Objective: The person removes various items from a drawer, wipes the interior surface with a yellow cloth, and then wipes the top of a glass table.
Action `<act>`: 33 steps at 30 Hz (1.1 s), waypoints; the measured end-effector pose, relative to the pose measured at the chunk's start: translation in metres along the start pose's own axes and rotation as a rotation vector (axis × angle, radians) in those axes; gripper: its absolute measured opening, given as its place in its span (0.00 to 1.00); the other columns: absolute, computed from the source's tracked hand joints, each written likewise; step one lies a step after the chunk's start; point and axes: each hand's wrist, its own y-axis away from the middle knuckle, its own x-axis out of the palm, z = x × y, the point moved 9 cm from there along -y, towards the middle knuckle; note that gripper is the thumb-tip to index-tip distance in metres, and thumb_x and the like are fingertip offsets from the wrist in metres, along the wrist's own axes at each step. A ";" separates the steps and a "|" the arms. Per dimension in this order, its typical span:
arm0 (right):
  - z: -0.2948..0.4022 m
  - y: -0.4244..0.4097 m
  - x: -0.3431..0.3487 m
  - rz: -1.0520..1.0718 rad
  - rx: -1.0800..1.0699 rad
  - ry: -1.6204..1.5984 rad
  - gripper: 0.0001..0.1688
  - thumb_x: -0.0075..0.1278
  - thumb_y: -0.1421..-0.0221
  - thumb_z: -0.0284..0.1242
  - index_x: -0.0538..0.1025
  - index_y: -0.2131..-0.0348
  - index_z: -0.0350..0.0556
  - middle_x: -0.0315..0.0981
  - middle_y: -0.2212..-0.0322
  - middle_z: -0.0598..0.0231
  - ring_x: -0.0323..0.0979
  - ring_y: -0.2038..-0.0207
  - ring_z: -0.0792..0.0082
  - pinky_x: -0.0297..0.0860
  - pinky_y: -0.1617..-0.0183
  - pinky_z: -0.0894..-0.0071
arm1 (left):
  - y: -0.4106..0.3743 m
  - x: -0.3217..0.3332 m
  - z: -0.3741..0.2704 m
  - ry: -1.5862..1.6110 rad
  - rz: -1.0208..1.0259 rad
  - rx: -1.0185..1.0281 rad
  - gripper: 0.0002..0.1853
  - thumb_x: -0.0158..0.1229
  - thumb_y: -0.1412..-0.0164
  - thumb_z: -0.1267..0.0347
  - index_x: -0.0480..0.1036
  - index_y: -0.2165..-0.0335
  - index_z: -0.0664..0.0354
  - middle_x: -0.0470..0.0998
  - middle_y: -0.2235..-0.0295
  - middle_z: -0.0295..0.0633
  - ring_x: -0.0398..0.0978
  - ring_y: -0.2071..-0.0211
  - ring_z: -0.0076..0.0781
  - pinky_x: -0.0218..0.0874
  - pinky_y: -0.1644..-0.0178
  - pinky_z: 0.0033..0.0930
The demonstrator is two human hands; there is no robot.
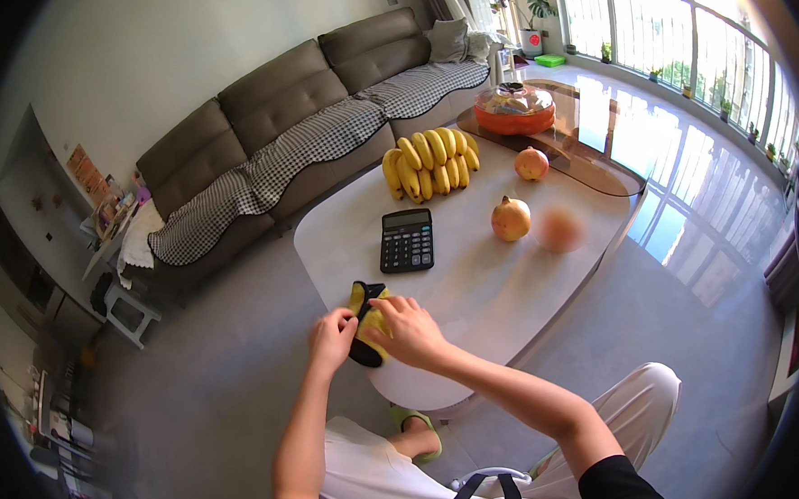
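A soft yellow-and-black fabric item [370, 351] is at the near left edge of the white table [463, 300], partly covered by my hands. My left hand [331, 338] pinches its left side between thumb and fingers. Over its right side, my right hand [410, 330] touches the cloth with thumb and fingers spread; whether it grips is unclear. Just beyond lies a black desk calculator [406, 241], face up. Farther back is a large bunch of yellow bananas [429, 165]. One pomegranate [510, 218] sits right of the calculator, and another pomegranate [531, 164] is farther back.
A blurred reddish round thing [559, 227] lies near the table's right side. An orange-red lidded container [515, 110] stands on the brown glass top [588, 165]. Beyond the table is a brown sofa [283, 96] with checked covers. A white stool [128, 310] stands at left.
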 end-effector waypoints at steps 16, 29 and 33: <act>-0.018 -0.001 0.052 0.252 -0.391 0.291 0.29 0.46 0.50 0.35 0.68 0.48 0.49 0.65 0.49 0.61 0.59 0.42 0.66 0.53 0.39 0.56 | -0.062 0.032 -0.030 0.339 -0.060 0.109 0.09 0.51 0.43 0.70 0.73 0.67 0.65 0.74 0.78 0.42 0.73 0.74 0.32 0.66 0.67 0.32; -0.090 -0.012 -0.008 0.071 -0.038 0.371 0.33 0.43 0.47 0.36 0.62 0.45 0.39 0.56 0.43 0.47 0.52 0.38 0.55 0.47 0.38 0.42 | -0.138 0.077 -0.076 -0.022 -0.292 0.204 0.27 0.60 0.49 0.62 0.65 0.51 0.55 0.67 0.51 0.48 0.63 0.50 0.51 0.56 0.45 0.46; -0.110 -0.005 -0.037 -0.059 0.092 0.435 0.35 0.43 0.48 0.37 0.62 0.44 0.39 0.54 0.42 0.44 0.51 0.38 0.53 0.45 0.37 0.41 | -0.167 0.078 -0.051 0.080 -0.340 0.093 0.38 0.63 0.52 0.59 0.57 0.44 0.54 0.65 0.47 0.50 0.63 0.48 0.52 0.56 0.44 0.48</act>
